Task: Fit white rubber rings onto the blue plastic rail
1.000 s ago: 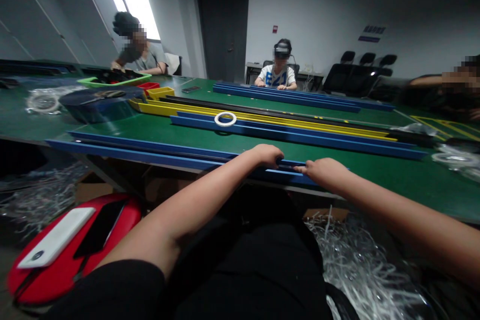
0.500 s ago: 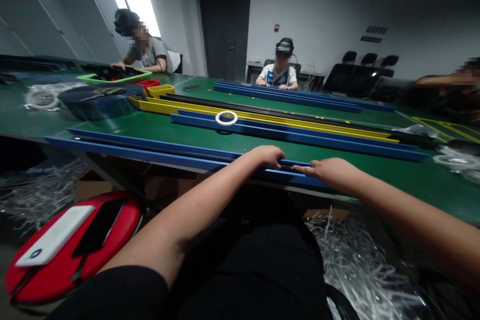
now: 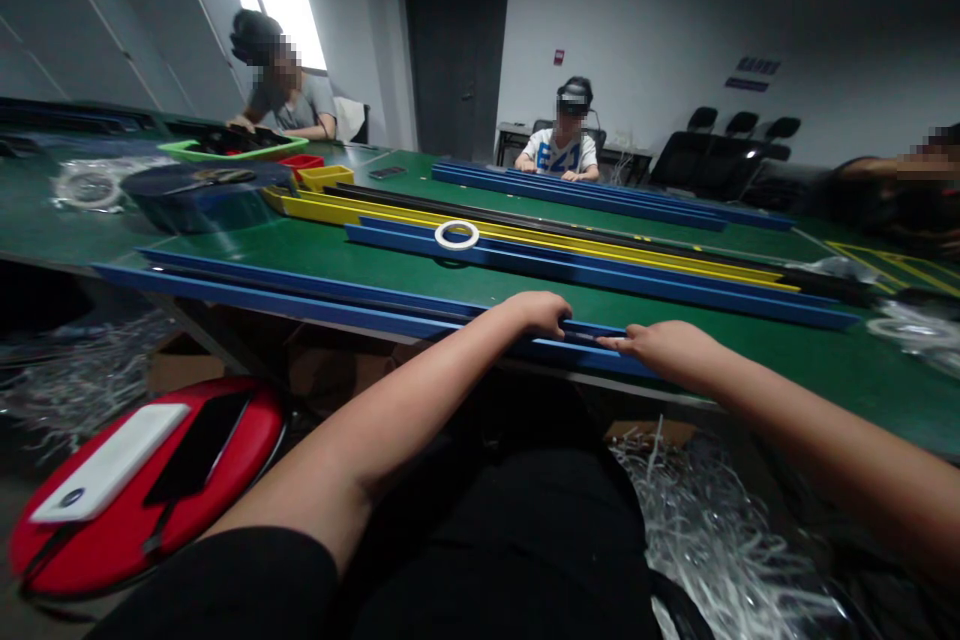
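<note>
A long blue channel-shaped rail lies along the near edge of the table. My left hand reaches into its groove with the fingers curled down and closed; whatever they pinch is hidden. Just to the right, my right hand rests at the same rail. Its index finger points left along the groove, and the thumb lies close above it. I cannot make out what is between those fingers. Farther back lies a second blue rail, with a white ring-shaped roll on it.
Yellow rails and more blue rails lie across the green table. At left are a large dark blue roll and a green tray. A red stool and tangled strips are below. Other people sit around.
My right hand has shifted very slightly to the right along the rail. The left hand stays at the groove. The whole view has moved a little.
</note>
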Available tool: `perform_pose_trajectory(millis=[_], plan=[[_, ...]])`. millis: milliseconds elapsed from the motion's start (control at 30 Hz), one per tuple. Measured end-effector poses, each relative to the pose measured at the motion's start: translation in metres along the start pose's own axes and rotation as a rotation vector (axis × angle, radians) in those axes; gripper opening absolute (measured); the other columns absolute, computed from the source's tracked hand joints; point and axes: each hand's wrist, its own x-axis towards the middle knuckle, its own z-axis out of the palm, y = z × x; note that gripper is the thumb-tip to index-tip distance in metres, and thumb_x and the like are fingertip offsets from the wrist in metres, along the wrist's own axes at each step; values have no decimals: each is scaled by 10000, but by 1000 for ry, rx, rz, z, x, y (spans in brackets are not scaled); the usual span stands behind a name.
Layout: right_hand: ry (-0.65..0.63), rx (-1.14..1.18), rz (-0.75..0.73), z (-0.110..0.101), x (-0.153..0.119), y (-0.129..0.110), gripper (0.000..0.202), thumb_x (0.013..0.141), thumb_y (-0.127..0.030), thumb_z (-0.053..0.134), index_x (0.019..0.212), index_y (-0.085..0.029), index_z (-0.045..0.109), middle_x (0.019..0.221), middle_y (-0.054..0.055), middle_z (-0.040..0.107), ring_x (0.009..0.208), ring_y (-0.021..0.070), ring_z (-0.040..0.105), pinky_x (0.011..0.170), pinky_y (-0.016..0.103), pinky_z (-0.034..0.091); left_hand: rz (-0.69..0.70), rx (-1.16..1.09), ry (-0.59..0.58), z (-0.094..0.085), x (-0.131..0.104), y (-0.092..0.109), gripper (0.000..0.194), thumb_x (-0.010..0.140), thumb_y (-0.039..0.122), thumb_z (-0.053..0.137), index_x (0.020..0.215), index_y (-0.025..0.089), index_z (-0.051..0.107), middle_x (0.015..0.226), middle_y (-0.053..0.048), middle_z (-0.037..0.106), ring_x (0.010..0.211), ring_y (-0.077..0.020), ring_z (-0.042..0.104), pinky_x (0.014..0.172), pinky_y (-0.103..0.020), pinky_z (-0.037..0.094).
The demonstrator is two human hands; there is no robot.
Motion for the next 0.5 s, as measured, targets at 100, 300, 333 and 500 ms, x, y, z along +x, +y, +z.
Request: perform_pose_trajectory(millis=[100, 300, 333, 500], plan=[[-13, -8, 15, 1, 3, -4, 601, 882, -123, 383, 1456, -294, 431, 923, 92, 665, 667, 193, 631, 578, 265, 334, 0, -8, -5, -1, -1, 0, 360, 730, 374, 620, 1055, 251, 711, 1010, -53, 735, 847, -208, 654, 617, -266, 424], [-20, -57, 3, -1, 4, -8, 621, 878, -99, 362, 1461, -305, 419, 902, 95, 653, 659, 204, 636, 540, 269, 312, -15, -12, -4, -1, -1, 2, 347, 729, 360, 621, 1046, 256, 716, 979, -46, 737, 830, -199, 651, 639, -263, 426], [-24, -55, -5, -2, 4, -8, 617, 877, -101, 367, 1457, -301, 425, 903, 96, 654, 662, 204, 636, 540, 269, 313, -12, -11, -1, 0, -1, 2, 348, 728, 361, 620, 1045, 253, 715, 977, -47, 736, 825, -198, 650, 626, -263, 419], [-23, -33, -4, -2, 6, -7, 585, 882, -118, 389, 1437, -288, 458, 917, 98, 661, 677, 204, 637, 565, 268, 342, -11, -8, 3, 0, 0, 0, 363, 725, 371, 619, 1057, 250, 705, 994, -52, 735, 827, -200, 647, 607, -265, 408]])
